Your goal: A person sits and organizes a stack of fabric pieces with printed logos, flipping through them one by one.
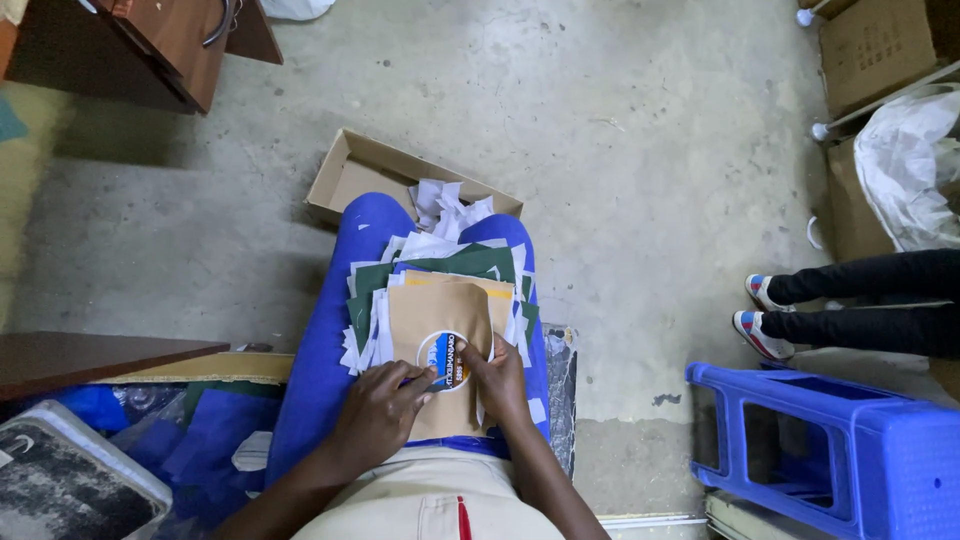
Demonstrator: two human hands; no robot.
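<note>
Both our hands rest on a tan patch (437, 340) that tops a stack (440, 275) of cloth pieces on our lap, over blue trousers (330, 360). Our left hand (378, 413) lies at the patch's lower left, fingers curled, their tips pressing the edge of a round sticker (447, 360) printed in blue, white and orange; whether they pinch it or only press, we cannot tell. Our right hand (500, 383) sits just right of the sticker, thumb and forefinger closed on its right rim. The sticker lies between the two hands, touching both, so neither is clearly nearer. The patch runs lengthwise away from us, toward our knees, with the sticker at its near end. Beneath it lie green, white and yellow pieces, fanned out past its edges. Beyond our knees an open cardboard box (375, 175) stands on the concrete floor (620, 150) with white scraps (447, 205) at its near side. A blue plastic stool (850, 440) stands at the right, and beyond it another person's legs and striped shoes (765, 320). More blue cloth (200, 440) lies at our left.
</note>
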